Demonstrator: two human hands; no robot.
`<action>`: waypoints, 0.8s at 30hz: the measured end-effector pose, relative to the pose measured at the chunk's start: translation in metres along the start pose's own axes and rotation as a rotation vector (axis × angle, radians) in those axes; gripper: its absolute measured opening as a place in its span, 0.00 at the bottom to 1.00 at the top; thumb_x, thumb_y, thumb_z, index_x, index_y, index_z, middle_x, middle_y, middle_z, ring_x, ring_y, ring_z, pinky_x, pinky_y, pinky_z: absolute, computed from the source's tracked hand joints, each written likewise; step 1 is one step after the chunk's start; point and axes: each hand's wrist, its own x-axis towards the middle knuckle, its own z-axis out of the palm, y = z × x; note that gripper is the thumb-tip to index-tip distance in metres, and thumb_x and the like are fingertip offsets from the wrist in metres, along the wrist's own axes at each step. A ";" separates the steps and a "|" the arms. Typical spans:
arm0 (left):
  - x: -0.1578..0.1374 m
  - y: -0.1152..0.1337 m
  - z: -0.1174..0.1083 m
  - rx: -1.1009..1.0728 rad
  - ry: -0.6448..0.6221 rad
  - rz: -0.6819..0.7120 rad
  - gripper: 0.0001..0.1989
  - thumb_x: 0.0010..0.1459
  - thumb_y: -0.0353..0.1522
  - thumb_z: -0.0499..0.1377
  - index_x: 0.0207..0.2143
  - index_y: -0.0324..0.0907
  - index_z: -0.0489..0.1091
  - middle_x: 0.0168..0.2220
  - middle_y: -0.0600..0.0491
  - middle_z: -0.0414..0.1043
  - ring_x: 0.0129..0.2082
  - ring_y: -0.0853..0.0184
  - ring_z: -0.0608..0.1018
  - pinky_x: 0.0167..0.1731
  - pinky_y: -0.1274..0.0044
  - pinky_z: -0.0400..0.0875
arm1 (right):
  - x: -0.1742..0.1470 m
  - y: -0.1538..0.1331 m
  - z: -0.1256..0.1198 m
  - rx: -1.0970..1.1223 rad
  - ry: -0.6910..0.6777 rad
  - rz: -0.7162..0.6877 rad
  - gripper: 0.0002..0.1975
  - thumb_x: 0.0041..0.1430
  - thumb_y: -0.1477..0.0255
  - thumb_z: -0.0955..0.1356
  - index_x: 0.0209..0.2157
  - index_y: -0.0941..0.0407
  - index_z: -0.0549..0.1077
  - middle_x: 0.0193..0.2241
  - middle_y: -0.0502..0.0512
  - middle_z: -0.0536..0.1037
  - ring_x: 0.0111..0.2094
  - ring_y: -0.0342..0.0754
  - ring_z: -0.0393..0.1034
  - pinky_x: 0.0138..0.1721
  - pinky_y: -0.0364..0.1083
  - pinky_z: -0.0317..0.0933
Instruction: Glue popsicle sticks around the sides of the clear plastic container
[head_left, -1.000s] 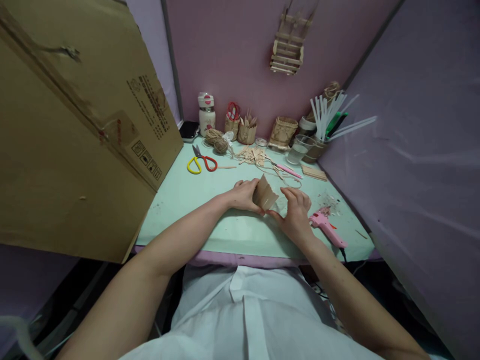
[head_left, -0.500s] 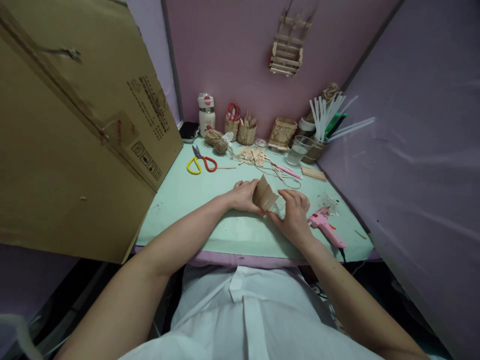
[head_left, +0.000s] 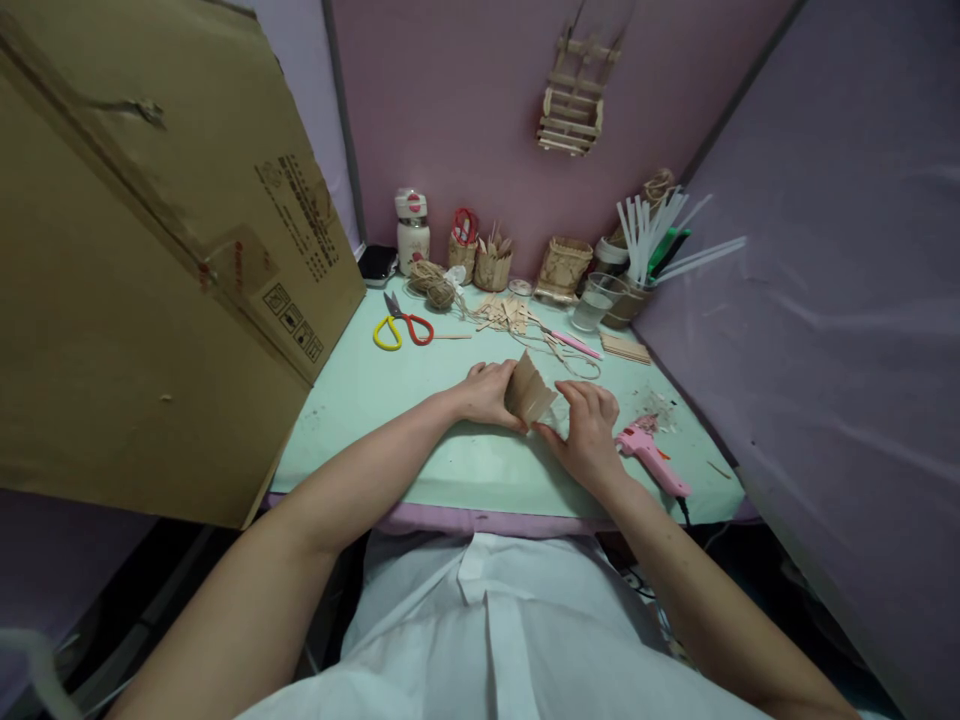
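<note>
Low over the middle of the table, a cup-like piece (head_left: 531, 388) is tilted on its side. Light brown wooden sticks with uneven ends cover its visible side, and a clear part shows at its right. My left hand (head_left: 491, 392) is closed round the left side, its thumb along the lower edge. My right hand (head_left: 589, 425) curves about the clear right end, thumb near the lower edge and forefinger near the upper; exact contact is hard to see. A pink glue gun (head_left: 654, 458) lies beside my right wrist.
Scissors (head_left: 403, 325) lie at the back left, near balls of twine (head_left: 439, 290). Loose wooden pieces (head_left: 504, 313) and a pink-handled tool (head_left: 576, 344) lie behind my hands. A glass of water (head_left: 595, 302) stands back right. A large cardboard sheet (head_left: 172, 270) borders the left.
</note>
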 end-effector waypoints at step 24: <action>-0.001 0.004 -0.002 0.017 -0.027 -0.050 0.46 0.35 0.55 0.66 0.53 0.44 0.55 0.54 0.44 0.67 0.57 0.48 0.68 0.59 0.61 0.55 | 0.010 -0.004 -0.008 0.003 0.007 0.019 0.11 0.63 0.68 0.65 0.48 0.53 0.69 0.41 0.56 0.76 0.47 0.55 0.64 0.54 0.57 0.49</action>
